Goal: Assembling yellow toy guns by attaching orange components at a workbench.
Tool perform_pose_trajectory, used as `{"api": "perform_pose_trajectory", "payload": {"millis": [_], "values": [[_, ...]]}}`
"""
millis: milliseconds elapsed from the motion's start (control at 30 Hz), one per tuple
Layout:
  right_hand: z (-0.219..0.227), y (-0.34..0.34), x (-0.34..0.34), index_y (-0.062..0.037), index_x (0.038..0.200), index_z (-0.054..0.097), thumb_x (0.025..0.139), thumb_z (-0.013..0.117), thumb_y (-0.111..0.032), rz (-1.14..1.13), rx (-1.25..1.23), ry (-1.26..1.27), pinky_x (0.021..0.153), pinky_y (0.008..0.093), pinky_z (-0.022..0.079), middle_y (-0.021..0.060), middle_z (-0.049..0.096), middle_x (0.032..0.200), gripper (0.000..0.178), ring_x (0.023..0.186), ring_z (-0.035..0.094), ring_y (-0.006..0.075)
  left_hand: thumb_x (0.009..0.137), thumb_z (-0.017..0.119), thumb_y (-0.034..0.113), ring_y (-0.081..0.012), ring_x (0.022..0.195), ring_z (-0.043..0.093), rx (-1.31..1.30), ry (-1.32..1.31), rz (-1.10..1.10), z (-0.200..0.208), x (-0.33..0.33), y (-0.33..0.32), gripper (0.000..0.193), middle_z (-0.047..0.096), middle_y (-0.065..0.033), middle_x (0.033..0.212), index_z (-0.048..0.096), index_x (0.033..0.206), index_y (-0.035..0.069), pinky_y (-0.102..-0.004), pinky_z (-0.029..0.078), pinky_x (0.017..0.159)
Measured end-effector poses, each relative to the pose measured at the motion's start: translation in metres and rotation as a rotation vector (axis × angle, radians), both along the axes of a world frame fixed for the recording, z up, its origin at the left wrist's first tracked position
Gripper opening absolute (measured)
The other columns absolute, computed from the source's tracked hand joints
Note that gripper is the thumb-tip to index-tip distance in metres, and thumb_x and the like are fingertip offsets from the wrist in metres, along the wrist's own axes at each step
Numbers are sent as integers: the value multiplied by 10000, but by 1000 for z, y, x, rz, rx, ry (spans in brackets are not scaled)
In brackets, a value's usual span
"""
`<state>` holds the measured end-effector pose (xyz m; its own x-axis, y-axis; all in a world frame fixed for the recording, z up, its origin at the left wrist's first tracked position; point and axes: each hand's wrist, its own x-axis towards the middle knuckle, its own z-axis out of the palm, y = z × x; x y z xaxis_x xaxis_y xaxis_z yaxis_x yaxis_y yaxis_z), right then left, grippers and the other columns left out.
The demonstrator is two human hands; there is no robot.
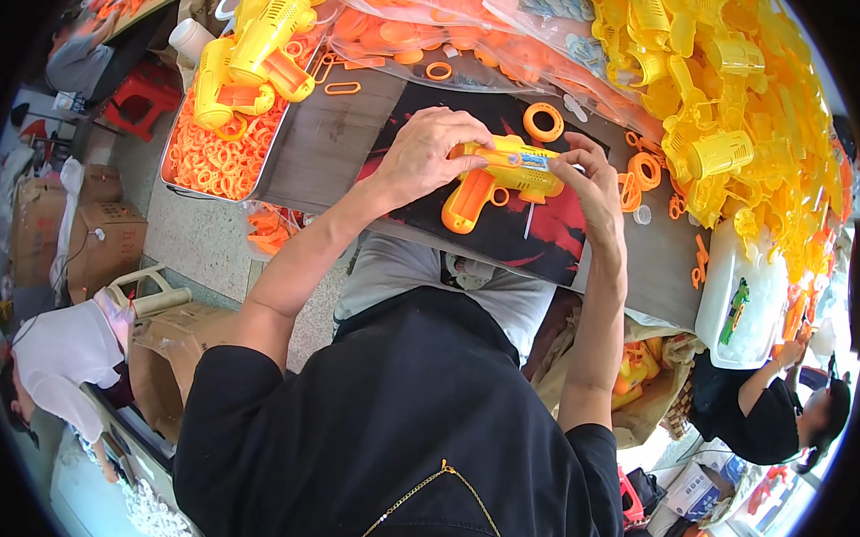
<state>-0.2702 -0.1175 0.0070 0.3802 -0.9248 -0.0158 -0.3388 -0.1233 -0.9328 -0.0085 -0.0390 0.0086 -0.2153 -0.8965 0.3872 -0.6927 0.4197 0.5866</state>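
A yellow toy gun (537,182) with an orange handle and a small blue label lies on its side over the dark mat (427,209). My left hand (429,155) is closed on its rear end, thumb and fingers pinching the yellow body. At the other end, my right hand (594,186) grips the gun's front with bent fingers. Just beyond the gun is a loose orange ring (543,122). A thin pale stick-like piece (529,221) shows below the gun's front. More orange rings (644,170) lie right of my right hand.
At the left, a tray (263,173) holds small orange rings, with finished-looking yellow toy guns (272,36) on top. Bags of orange parts (391,35) line the back. Yellow shells (723,151) pile high at the right, above a white bin (740,346). Other people sit on both sides.
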Motion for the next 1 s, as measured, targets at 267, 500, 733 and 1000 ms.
{"api": "perform_pose_trajectory", "payload": {"millis": [267,500,733,1000], "values": [[6,15,22,-42,870,735,798,769,-248,8,-217,184,1089,445,353,156,522,1388,220,1291,428,328,852,746,193,-199,1032,656,17,-64,23,8,-7,2,185,697,-7,1068,710,1008,100,-420,440,1045],[14,32,24,-110,1095,696,796,725,22,197,-717,288,1087,472,397,141,490,1426,328,1308,463,358,830,756,140,-220,999,655,5,-35,20,4,-5,4,197,678,-22,1067,710,1010,75,-384,492,952],[10,43,30,-141,1161,707,806,713,-25,241,-838,363,1050,489,388,140,502,1405,373,1289,475,369,811,771,115,-229,974,638,14,115,21,-4,-6,4,218,681,-39,1074,708,1011,55,-349,519,845],[0,50,34,-137,1203,698,820,704,-42,168,-804,375,1056,473,371,130,514,1391,395,1287,472,348,818,769,117,-225,976,641,43,150,30,-5,-6,3,201,683,-45,1070,700,993,48,-345,515,854]]}}
